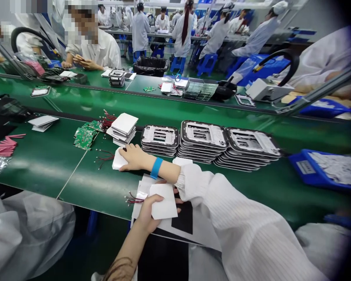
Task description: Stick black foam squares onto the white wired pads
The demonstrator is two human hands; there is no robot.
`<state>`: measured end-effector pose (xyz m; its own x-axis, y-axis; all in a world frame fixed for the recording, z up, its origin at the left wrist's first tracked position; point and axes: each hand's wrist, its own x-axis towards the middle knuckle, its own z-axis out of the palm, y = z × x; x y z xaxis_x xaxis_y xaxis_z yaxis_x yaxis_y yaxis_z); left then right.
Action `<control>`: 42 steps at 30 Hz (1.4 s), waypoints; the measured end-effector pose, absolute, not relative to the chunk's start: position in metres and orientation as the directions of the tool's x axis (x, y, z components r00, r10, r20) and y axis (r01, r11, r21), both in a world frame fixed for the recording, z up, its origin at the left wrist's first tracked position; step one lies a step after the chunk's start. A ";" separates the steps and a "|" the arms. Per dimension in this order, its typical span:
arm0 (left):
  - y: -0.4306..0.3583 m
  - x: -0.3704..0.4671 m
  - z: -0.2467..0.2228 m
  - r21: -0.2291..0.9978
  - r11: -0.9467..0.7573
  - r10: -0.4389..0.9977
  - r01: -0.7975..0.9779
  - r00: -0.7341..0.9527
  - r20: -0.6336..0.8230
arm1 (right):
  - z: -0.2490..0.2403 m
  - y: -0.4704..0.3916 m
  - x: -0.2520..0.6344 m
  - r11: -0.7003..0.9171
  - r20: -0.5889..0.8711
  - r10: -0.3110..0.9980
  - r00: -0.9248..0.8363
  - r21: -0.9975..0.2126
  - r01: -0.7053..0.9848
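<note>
My left hand point(152, 210) is closed on a white flat pack point(166, 201), thumb on top and fingertips showing past its right edge. Red and black wires point(133, 199) with small white plugs stick out to the left of it. My right hand point(135, 157), wearing a blue wristband point(156, 168), reaches across to a low pile of white flat packs point(118, 160). Its fingers bend over the pile and grip it at the edges. More wires trail left from this pile. A taller stack of white packs point(124, 124) stands just behind.
Three stacks of black-rimmed frames point(203, 134) line the back of the green bench point(105, 195). Green circuit boards point(85, 136), pink strips point(4, 146) and a white pile point(43, 121) lie left. A blue bin point(304, 168) stands right. Co-workers point(95, 50) sit across.
</note>
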<state>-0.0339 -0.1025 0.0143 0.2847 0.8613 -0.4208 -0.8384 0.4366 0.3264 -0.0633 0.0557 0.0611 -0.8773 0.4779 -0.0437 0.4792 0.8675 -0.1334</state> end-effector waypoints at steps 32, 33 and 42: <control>-0.089 0.012 0.021 0.427 0.076 0.894 -0.901 -0.128 -0.430 | 0.010 -0.108 0.148 0.038 0.072 0.997 0.016 -0.695 0.718; -0.088 0.012 0.021 0.430 0.078 0.893 -0.900 -0.128 -0.431 | 0.011 -0.107 0.148 0.018 0.043 0.999 0.017 -0.710 0.704; -0.088 0.011 0.023 0.449 0.094 0.892 -0.889 -0.125 -0.434 | 0.012 -0.105 0.155 -0.004 -0.034 0.999 -0.042 -0.817 0.577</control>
<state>0.0107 -0.0884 0.0226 -0.1246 0.8921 -0.4342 -0.8886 0.0944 0.4490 0.1554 -0.1046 0.0120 -0.0419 0.9985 -0.0343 0.5769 -0.0038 -0.8168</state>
